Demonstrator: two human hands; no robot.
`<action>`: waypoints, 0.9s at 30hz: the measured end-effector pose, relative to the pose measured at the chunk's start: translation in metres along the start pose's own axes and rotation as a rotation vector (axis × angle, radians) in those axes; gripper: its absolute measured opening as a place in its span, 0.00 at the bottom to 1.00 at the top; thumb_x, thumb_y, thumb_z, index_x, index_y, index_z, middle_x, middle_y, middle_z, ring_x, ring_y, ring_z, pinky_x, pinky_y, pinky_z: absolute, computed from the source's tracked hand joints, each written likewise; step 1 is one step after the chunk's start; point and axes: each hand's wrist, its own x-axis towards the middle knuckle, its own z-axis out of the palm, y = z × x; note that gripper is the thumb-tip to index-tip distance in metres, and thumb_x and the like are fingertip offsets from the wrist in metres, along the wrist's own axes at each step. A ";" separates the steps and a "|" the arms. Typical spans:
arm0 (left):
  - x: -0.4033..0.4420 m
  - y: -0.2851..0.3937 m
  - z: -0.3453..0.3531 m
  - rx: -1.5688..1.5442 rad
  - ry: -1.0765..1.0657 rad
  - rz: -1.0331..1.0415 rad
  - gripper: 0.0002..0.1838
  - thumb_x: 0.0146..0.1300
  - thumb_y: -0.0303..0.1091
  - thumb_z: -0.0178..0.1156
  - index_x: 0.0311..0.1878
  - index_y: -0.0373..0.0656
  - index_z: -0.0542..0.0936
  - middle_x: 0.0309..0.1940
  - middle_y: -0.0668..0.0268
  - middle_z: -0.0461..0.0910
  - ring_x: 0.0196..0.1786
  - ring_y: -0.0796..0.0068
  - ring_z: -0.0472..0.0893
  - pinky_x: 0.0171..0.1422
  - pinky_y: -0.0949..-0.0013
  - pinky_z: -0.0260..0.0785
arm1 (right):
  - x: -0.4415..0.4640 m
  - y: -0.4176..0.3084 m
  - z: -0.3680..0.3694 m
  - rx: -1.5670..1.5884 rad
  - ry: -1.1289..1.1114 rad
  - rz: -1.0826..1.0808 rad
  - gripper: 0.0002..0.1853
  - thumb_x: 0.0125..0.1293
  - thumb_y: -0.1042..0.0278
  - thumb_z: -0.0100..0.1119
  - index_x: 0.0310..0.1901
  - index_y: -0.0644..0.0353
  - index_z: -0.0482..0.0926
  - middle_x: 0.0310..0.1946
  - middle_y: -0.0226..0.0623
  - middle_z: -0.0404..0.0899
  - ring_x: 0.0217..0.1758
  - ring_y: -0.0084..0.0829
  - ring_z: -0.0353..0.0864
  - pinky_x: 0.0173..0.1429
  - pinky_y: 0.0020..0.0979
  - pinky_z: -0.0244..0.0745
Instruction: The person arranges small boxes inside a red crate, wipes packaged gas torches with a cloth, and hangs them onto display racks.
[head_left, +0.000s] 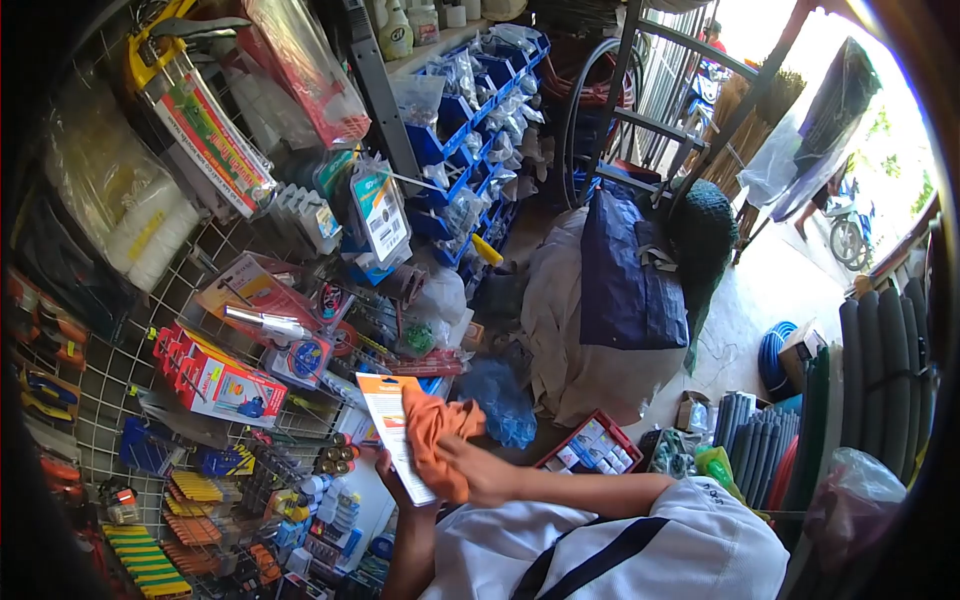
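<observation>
A flat package with a white, printed face and an orange top edge [376, 385] is tilted in front of me. My left hand [397, 486] grips it by the lower left side, with most of its fingers hidden behind it. An orange cloth [432, 440] is bunched against the printed face and covers its right part. My right hand [482, 470] is closed on the cloth and presses it to the package. A wire display grid with hanging goods stands to the left of both hands.
On the grid hang a boxed red-and-white item [222, 377] and a packaged hacksaw [205, 120]. Blue parts bins [430, 150] line the back. A red tray [628, 442] with small packets, a blue tarp bundle [632, 270] and grey tubes [885, 370] are to the right.
</observation>
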 end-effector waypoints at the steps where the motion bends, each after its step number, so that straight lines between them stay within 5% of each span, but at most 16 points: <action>1: 0.002 -0.001 -0.009 -0.139 -0.061 -0.055 0.42 0.59 0.57 0.51 0.72 0.42 0.61 0.69 0.56 0.65 0.67 0.53 0.68 0.71 0.50 0.60 | -0.003 -0.006 0.005 -0.020 0.008 -0.131 0.29 0.47 0.60 0.63 0.48 0.71 0.68 0.47 0.52 0.65 0.55 0.54 0.66 0.60 0.47 0.63; 5: -0.006 -0.003 -0.015 -0.176 -0.092 -0.086 0.41 0.59 0.57 0.51 0.72 0.42 0.62 0.68 0.56 0.66 0.67 0.53 0.69 0.70 0.49 0.60 | 0.011 -0.020 -0.002 -0.075 -0.145 -0.247 0.31 0.45 0.58 0.63 0.49 0.70 0.69 0.48 0.52 0.67 0.55 0.53 0.67 0.59 0.46 0.63; 14: -0.008 0.000 -0.013 -0.176 -0.066 -0.065 0.39 0.60 0.57 0.50 0.70 0.42 0.64 0.66 0.56 0.69 0.65 0.52 0.71 0.69 0.49 0.62 | 0.047 0.040 -0.031 -0.305 -0.029 0.189 0.27 0.53 0.66 0.58 0.54 0.70 0.72 0.55 0.56 0.70 0.60 0.52 0.69 0.62 0.47 0.65; 15: -0.008 0.001 -0.015 -0.178 -0.054 -0.056 0.39 0.60 0.57 0.50 0.70 0.42 0.65 0.66 0.56 0.69 0.65 0.52 0.71 0.69 0.49 0.62 | 0.037 0.054 -0.024 -0.318 0.125 0.203 0.21 0.57 0.68 0.57 0.52 0.68 0.75 0.49 0.52 0.76 0.55 0.45 0.77 0.57 0.44 0.71; 20: -0.013 0.015 -0.033 -0.213 -0.017 -0.015 0.38 0.61 0.57 0.50 0.69 0.41 0.66 0.64 0.56 0.71 0.64 0.52 0.72 0.68 0.48 0.63 | 0.013 0.033 -0.078 0.648 0.612 0.487 0.10 0.69 0.67 0.55 0.46 0.63 0.78 0.29 0.31 0.80 0.32 0.18 0.78 0.31 0.25 0.73; 21: -0.010 0.018 -0.034 -0.214 -0.017 -0.015 0.38 0.61 0.57 0.49 0.69 0.41 0.66 0.64 0.56 0.71 0.64 0.52 0.72 0.68 0.48 0.64 | 0.008 0.037 -0.086 0.569 0.570 0.370 0.09 0.71 0.65 0.52 0.44 0.62 0.77 0.29 0.30 0.79 0.28 0.16 0.77 0.27 0.21 0.69; 24: -0.001 0.018 -0.032 -0.200 -0.016 -0.040 0.37 0.62 0.57 0.49 0.69 0.41 0.67 0.64 0.56 0.72 0.63 0.52 0.73 0.67 0.48 0.64 | 0.007 0.023 -0.082 0.646 0.470 0.297 0.10 0.72 0.64 0.50 0.43 0.61 0.77 0.27 0.29 0.77 0.25 0.18 0.75 0.25 0.22 0.68; 25: 0.003 0.014 -0.030 -0.200 -0.011 -0.048 0.37 0.62 0.57 0.49 0.68 0.41 0.67 0.63 0.56 0.72 0.63 0.52 0.73 0.67 0.48 0.64 | 0.012 0.030 -0.063 1.005 0.553 0.310 0.12 0.74 0.61 0.49 0.42 0.60 0.76 0.27 0.28 0.76 0.24 0.23 0.75 0.26 0.24 0.67; 26: 0.008 0.011 -0.028 -0.196 0.009 -0.035 0.37 0.62 0.57 0.49 0.68 0.41 0.68 0.62 0.56 0.74 0.62 0.52 0.74 0.66 0.47 0.65 | 0.008 0.030 -0.056 0.891 0.451 0.551 0.15 0.75 0.55 0.48 0.47 0.59 0.76 0.35 0.30 0.78 0.34 0.26 0.80 0.36 0.27 0.74; 27: 0.013 0.010 -0.015 -0.182 0.053 -0.064 0.33 0.64 0.55 0.48 0.64 0.40 0.71 0.58 0.59 0.77 0.59 0.55 0.76 0.63 0.50 0.68 | 0.021 0.009 -0.056 1.241 0.498 0.624 0.18 0.76 0.52 0.47 0.51 0.59 0.74 0.42 0.31 0.78 0.42 0.27 0.80 0.45 0.29 0.75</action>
